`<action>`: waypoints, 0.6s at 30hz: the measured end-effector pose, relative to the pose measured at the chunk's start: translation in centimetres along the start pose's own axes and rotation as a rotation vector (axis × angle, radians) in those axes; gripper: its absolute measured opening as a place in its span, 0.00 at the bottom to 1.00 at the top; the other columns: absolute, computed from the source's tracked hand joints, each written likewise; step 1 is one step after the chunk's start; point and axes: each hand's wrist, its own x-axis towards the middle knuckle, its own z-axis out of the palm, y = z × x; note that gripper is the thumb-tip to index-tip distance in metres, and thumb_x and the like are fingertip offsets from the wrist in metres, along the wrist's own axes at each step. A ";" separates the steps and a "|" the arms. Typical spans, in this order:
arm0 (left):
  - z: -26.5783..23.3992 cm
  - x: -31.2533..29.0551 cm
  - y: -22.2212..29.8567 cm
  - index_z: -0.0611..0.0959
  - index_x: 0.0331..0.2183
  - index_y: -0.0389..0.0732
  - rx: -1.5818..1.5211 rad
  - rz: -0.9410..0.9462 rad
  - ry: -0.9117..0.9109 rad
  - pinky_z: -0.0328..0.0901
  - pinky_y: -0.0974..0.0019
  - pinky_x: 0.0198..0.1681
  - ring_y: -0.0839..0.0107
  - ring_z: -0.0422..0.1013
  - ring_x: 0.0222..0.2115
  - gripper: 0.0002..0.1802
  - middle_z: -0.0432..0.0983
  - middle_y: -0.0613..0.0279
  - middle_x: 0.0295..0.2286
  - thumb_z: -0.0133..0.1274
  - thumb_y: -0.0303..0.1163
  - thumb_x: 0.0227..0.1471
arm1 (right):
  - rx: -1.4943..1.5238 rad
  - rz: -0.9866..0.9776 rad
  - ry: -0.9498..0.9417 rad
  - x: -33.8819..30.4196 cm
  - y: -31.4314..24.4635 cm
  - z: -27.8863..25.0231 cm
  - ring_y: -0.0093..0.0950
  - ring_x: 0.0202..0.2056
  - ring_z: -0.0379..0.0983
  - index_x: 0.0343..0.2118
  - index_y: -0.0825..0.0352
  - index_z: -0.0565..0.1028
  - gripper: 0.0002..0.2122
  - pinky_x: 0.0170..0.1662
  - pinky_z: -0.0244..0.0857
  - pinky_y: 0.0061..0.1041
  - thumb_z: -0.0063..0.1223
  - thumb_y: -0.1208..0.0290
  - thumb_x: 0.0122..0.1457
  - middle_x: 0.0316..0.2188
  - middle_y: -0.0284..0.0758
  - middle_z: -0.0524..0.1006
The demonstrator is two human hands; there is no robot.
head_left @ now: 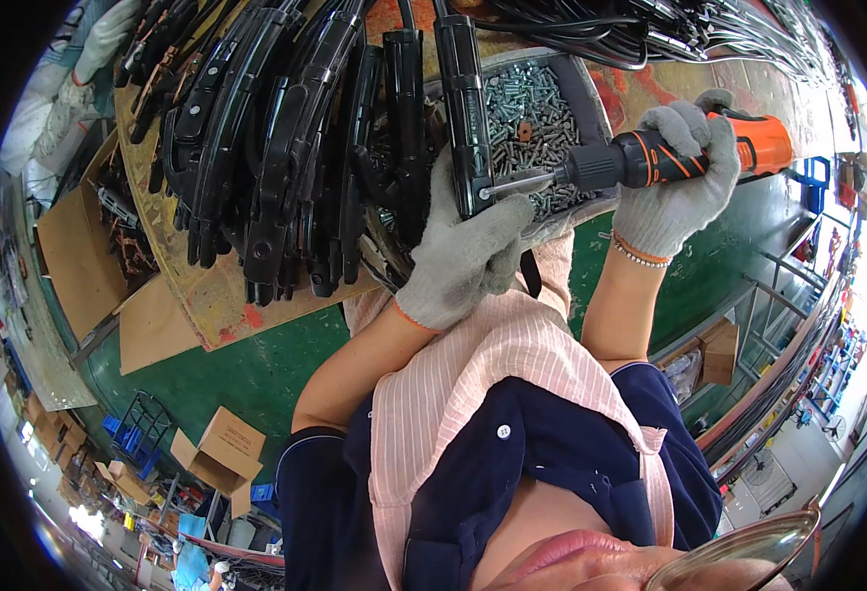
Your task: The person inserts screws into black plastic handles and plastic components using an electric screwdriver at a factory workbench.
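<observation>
My left hand (458, 256), in a grey knit glove, is closed around the lower end of a black tubular handle (463, 94) with a cable at its top. In my right hand (677, 197), also gloved, is an orange and black power screwdriver (640, 161), gripped with the fingers wrapped round its body. Its metal bit (527, 183) points left and meets the handle's lower end near a screw there. My left fingers lie just below the bit. Behind the tool a grey tray (606, 118) holds many loose screws (542, 94).
Many black clamps (286, 148) with cables lie bunched on the worn table (197, 295) to the left. Black cables (591, 39) pile up at the back. An open carton (79, 256) stands beyond the table's left edge. At far left shows another person's gloved hand (108, 39).
</observation>
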 end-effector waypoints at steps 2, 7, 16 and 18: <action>0.5 -0.2 0.0 0.59 0.55 0.42 -0.015 0.056 0.030 0.56 0.74 0.13 0.80 0.61 0.11 0.32 0.68 0.67 0.18 0.54 0.24 0.52 | -0.038 -0.015 -0.055 -0.2 -0.4 0.5 0.19 0.21 0.61 0.44 0.68 0.68 0.12 0.30 0.65 0.18 0.51 0.80 0.56 0.21 0.28 0.65; 0.4 0.3 -0.7 0.56 0.58 0.44 -0.005 0.100 0.025 0.60 0.75 0.14 0.80 0.65 0.14 0.36 0.72 0.63 0.26 0.55 0.22 0.52 | -0.155 -0.118 -0.322 -1.6 -1.1 2.8 0.18 0.19 0.55 0.53 0.64 0.63 0.21 0.24 0.57 0.18 0.49 0.79 0.56 0.20 0.28 0.60; 0.2 0.6 -1.5 0.50 0.62 0.46 0.024 0.097 0.042 0.66 0.76 0.20 0.78 0.70 0.21 0.43 0.73 0.62 0.33 0.54 0.20 0.52 | -0.739 -0.046 -0.909 -2.7 -2.3 6.9 0.19 0.18 0.62 0.57 0.44 0.67 0.30 0.21 0.67 0.17 0.48 0.85 0.53 0.43 0.27 0.71; -0.1 0.7 -1.8 0.50 0.62 0.46 -0.013 0.134 0.045 0.67 0.76 0.22 0.78 0.70 0.23 0.43 0.73 0.62 0.33 0.55 0.20 0.52 | -0.727 -0.053 -0.862 -2.7 -1.8 7.0 0.21 0.17 0.63 0.57 0.46 0.66 0.29 0.20 0.66 0.18 0.50 0.83 0.54 0.38 0.29 0.70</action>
